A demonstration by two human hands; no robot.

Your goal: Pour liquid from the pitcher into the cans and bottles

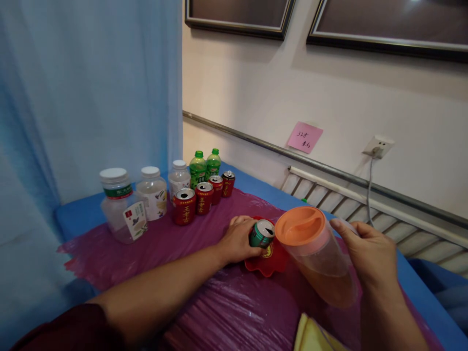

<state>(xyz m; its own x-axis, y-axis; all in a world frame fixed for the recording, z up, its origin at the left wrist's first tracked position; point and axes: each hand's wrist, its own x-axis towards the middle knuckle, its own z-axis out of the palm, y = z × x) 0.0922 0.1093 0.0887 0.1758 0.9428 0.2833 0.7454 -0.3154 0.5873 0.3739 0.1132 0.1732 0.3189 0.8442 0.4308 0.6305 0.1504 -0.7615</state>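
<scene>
My left hand is wrapped round a green drink can, tilted a little to the right with its opening showing. Beneath the can lies a red scalloped mat with a yellow emblem. By its handle, my right hand grips a clear plastic pitcher with an orange lid. The pitcher leans left, its lid end close beside the can's top, and brownish liquid sits in its lower part. No stream of liquid can be made out between the two.
Behind my left hand stand several red cans, two green bottles and clear jars with white lids. Purple plastic sheeting covers the blue table. A yellow cloth lies at the front; a radiator runs along the wall.
</scene>
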